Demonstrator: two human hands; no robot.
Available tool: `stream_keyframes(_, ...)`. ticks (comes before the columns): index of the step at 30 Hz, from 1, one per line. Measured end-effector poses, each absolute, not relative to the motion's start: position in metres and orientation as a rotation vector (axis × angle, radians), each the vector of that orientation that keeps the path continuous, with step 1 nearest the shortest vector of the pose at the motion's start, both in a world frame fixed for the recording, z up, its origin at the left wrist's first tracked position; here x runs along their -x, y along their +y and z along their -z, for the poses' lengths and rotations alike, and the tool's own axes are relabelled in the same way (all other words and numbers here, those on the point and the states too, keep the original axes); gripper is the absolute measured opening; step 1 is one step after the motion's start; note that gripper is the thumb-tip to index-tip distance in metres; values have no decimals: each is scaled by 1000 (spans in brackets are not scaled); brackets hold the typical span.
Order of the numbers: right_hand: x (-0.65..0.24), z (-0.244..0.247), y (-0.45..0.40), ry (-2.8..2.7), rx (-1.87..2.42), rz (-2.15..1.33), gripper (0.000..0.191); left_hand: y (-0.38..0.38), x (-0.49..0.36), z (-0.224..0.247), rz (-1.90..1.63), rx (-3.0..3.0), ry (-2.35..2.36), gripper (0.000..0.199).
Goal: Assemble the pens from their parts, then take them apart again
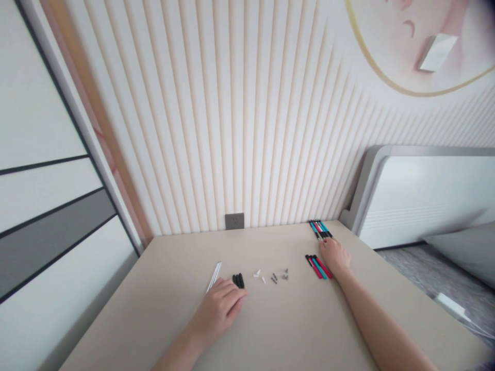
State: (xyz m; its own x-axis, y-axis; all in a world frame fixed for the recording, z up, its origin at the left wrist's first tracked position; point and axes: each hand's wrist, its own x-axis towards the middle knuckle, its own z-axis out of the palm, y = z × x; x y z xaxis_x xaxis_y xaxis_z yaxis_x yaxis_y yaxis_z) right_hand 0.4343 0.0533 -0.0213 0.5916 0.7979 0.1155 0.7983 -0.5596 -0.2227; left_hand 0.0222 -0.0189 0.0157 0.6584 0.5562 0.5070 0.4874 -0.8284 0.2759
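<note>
My right hand (pixel 335 256) reaches to the back right of the table, its fingers closed at the near end of a row of pens (pixel 319 228) in blue, red and black. Which pen it pinches is partly hidden by the fingers. Close below lie several red and teal pen barrels (pixel 318 267) with black ends. My left hand (pixel 221 308) rests on the table, fingers loosely bent and seemingly holding nothing. Just beyond it are black grips (pixel 238 281) and thin white refills (pixel 214 276), partly covered by the hand.
Small white pieces (pixel 258 274), dark short pieces (pixel 274 279) and grey metal-looking pieces (pixel 285 275) lie mid-table (pixel 278 324). A dark wall socket (pixel 234 221) sits behind the table against the ribbed wall. On the right are a bed headboard (pixel 429 190) and a white device (pixel 450 305) with a cable.
</note>
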Motion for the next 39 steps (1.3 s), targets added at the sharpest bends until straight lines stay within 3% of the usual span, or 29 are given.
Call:
stream_keyframes(28, -445, 21, 56, -1239, 2585, -18, 36, -15, -19, -19, -890, -2810, 880, 19)
stream_keyframes(39, -399, -7, 28, -1596, 2226, 83, 31, 14, 19, -19, -995, -2635, 1371, 22)
